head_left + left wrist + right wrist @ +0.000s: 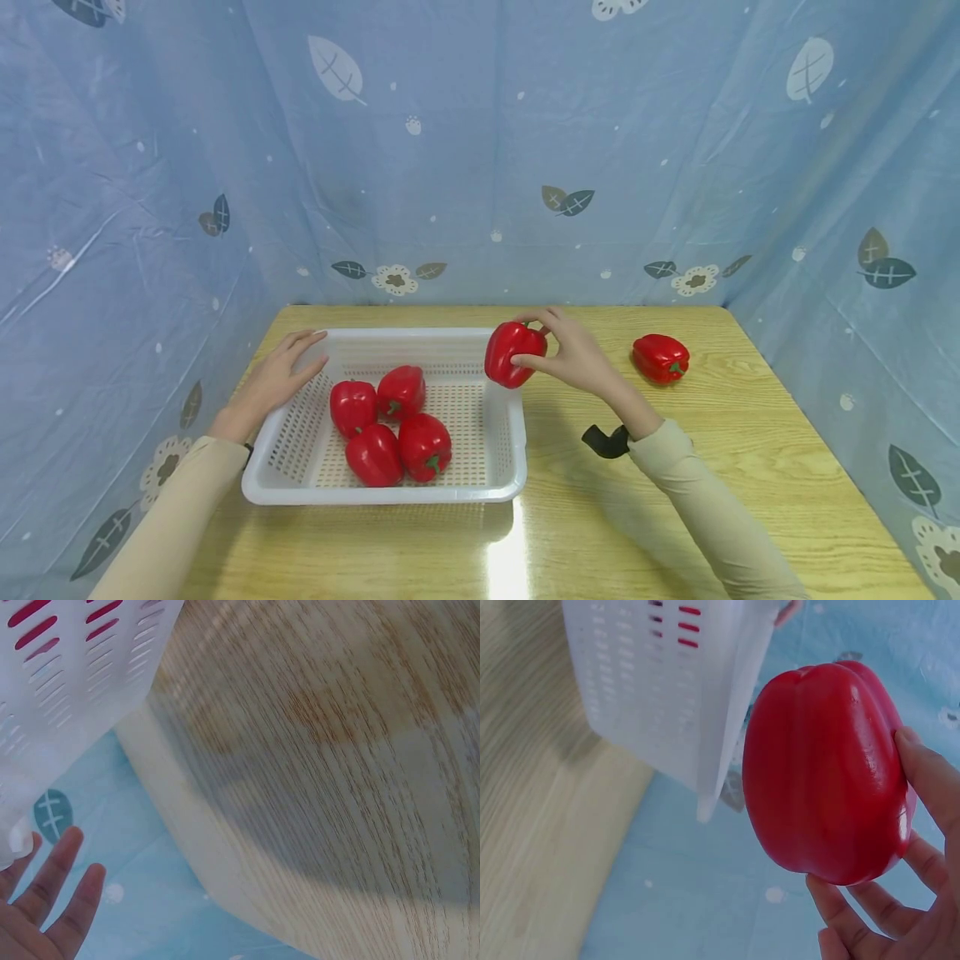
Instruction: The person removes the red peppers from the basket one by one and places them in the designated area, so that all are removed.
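The right hand [567, 350] pinched a held pepper [502, 357], the thumb on its near side and the fingers around the far side and underneath. In the head view this pepper showed at the 2 o'clock corner of the white basket [382, 496], overlapping the rim; whether it touched there could not be told. Its skin looked smooth and glossy, so a firm, even pinch seemed wiser than a light one, with the wrist high enough for the pepper's underside to clear the rim.

The left hand [276, 382] lay at the basket's 10 o'clock side, its fingers straight and spread along the rim, curled round nothing. Light steadying pressure from there would have suited well, since a knock on the opposite wall could slide the basket.

Inside, four red peppers lay close together: one at 10 o'clock of the cluster [353, 407], one at 1 o'clock [402, 390], one at 4 o'clock [425, 446] and one at 7 o'clock [373, 457]. The bare perforated floor [471, 429] toward 3 o'clock offered the most room for lowering anything gently, without nudging that group.

Farther out, between 2 and 3 o'clock of the basket, a loose pepper [658, 358] lay on its side on the wooden table [750, 433], well apart from the basket; the right forearm was best kept clear of it.
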